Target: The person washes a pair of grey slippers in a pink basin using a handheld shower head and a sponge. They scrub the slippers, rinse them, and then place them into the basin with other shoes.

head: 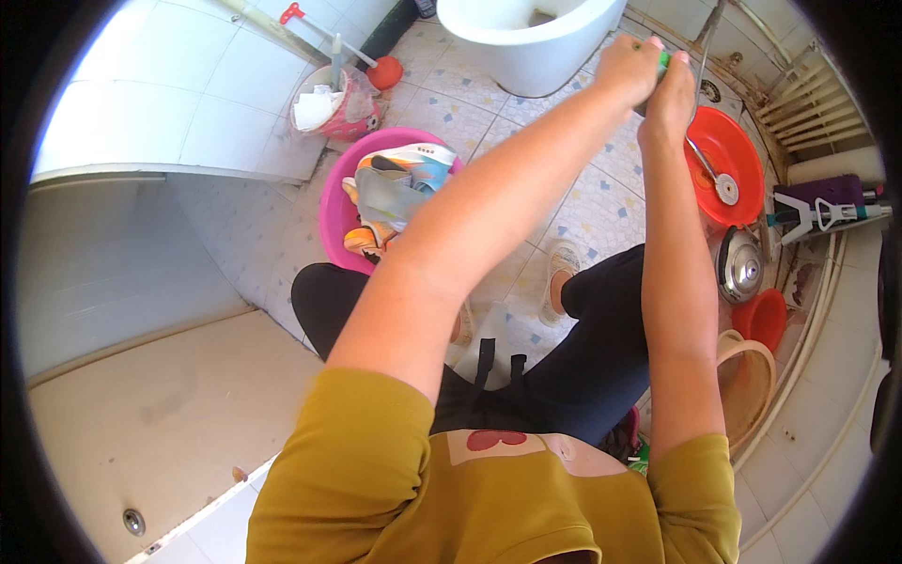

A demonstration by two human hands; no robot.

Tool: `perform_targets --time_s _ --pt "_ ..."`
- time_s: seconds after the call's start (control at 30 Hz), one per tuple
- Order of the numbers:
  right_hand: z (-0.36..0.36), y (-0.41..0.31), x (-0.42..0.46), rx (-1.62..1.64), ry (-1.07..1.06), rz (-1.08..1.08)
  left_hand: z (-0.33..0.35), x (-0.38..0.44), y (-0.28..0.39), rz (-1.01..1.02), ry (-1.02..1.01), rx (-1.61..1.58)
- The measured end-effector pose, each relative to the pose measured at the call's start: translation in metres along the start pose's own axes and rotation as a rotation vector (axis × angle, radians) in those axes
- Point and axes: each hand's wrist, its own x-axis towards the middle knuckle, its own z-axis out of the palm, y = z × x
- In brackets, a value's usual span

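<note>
Both arms reach out to the far right of the floor, where my hands meet. My left hand (627,70) and my right hand (669,99) are closed side by side around a small green and grey item (664,59). Fingers cover most of it, so its kind is unclear. Just right of my right hand, a shower head (726,189) on a metal hose rests in a red plastic basin (752,158). A pink basin (337,204) left of my left forearm holds multicoloured sneakers (423,166) and a grey insole-like piece (387,197).
A white toilet (542,63) stands ahead. Left of it are a waste bin (352,123) and a red plunger (385,72). Along the right wall sit a metal pot lid (742,271), a small red basin (761,321), a beige tub (750,381) and a mop head (824,194).
</note>
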Motion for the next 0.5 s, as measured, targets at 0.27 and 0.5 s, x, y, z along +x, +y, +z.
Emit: perform_targets --time_s 0.27,0.5 --pt "0.000 -0.016 -0.006 0.190 -0.028 0.159 0.018 0.002 -0.012 0.308 0.096 0.112" --pt "-0.019 0.001 0.017 0.310 0.056 0.256 0.045 0.018 -0.030 0.210 0.136 0.059"
